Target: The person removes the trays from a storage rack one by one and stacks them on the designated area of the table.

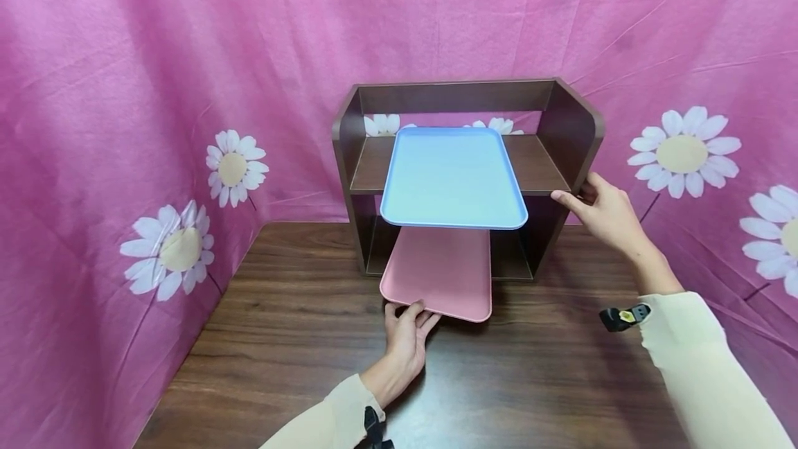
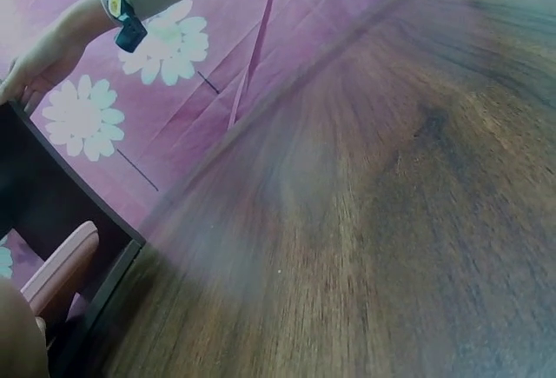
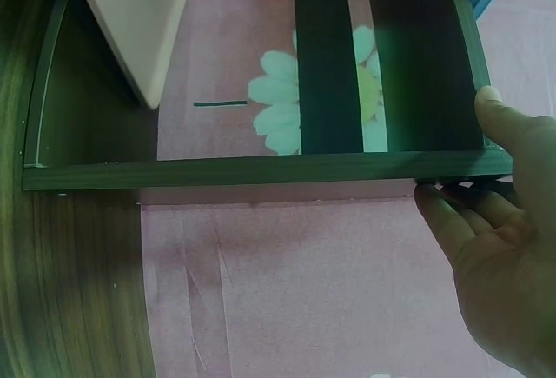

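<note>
A pink tray (image 1: 439, 272) slants out of the lower compartment of a dark brown two-level shelf (image 1: 570, 123). My left hand (image 1: 406, 345) holds its front edge, with some fingers beneath it. Above, a light blue tray (image 1: 454, 175) lies on the upper board and juts out over the front. My right hand (image 1: 607, 217) grips the front of the shelf's right side panel, thumb inside and fingers outside, as the right wrist view also shows. In the left wrist view, the pink tray (image 2: 65, 265) is partly hidden by the left hand.
The shelf stands on a brown wood-grain table (image 1: 274, 338), near its back edge. A pink cloth (image 1: 287, 89) with large white daisies hangs behind and at both sides. A dark strap device (image 1: 623, 317) sits at the right wrist.
</note>
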`<state>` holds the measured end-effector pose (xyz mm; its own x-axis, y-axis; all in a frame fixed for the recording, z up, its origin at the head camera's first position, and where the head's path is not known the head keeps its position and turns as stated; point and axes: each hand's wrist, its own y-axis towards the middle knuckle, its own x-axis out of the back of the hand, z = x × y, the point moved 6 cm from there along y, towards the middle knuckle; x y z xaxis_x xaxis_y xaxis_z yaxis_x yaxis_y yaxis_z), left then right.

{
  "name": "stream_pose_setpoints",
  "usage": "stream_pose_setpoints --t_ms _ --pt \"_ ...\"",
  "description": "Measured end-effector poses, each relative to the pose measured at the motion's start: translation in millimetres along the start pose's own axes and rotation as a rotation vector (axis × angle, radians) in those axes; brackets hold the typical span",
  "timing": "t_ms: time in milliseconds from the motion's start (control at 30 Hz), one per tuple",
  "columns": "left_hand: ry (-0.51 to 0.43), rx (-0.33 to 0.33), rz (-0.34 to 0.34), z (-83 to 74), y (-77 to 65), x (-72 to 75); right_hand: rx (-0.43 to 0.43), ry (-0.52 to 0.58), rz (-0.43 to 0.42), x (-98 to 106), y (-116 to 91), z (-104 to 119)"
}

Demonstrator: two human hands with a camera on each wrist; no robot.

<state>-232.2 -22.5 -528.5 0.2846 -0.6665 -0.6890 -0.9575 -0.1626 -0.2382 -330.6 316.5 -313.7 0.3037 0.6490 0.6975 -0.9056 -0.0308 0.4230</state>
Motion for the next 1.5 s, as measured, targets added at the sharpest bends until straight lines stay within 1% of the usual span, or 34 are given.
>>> stream_pose_setpoints --t_ms 200,333,400,567,733,933,1067,1133,1200,1367,1500 --pt "-0.022 -0.008 0.010 -6.5 0.2 2.8 0.004 0.005 0.003 0.0 0.2 -0.2" --pt "0.003 -0.012 -0.001 -13.4 1.2 6.0 -0.002 0.004 0.006 -0.1 0.1 -1.1" --pt "0.017 -0.003 -0.020 -16.7 3.1 8.1 -0.003 0.005 0.006 -0.2 0.1 -1.4" --pt "0.025 0.002 -0.024 -27.4 9.1 11.7 -0.003 0.013 0.003 -0.1 0.4 -1.8" --pt "0.048 -0.012 0.001 -38.2 12.7 15.3 -0.004 0.015 -0.001 0.3 0.6 -2.1" --pt "0.084 -0.016 0.049 -44.2 18.7 22.7 -0.018 0.013 0.006 -0.6 0.2 -3.6" --pt "0.104 0.009 0.057 -50.1 25.4 28.6 -0.053 0.030 0.024 -2.2 0.0 -4.6" --pt "0.115 0.020 0.061 -55.5 28.4 30.3 -0.068 0.041 0.031 -2.4 -0.3 -4.9" --pt "0.125 0.021 0.082 -61.3 31.5 32.2 -0.075 0.048 0.032 -2.1 -0.5 -4.9" --pt "0.138 0.003 0.136 -76.7 38.7 36.8 -0.061 0.031 0.020 -1.1 -0.5 -3.9" --pt "0.150 0.004 0.147 -86.4 44.5 42.1 -0.036 0.008 0.003 -0.5 0.0 -2.2"
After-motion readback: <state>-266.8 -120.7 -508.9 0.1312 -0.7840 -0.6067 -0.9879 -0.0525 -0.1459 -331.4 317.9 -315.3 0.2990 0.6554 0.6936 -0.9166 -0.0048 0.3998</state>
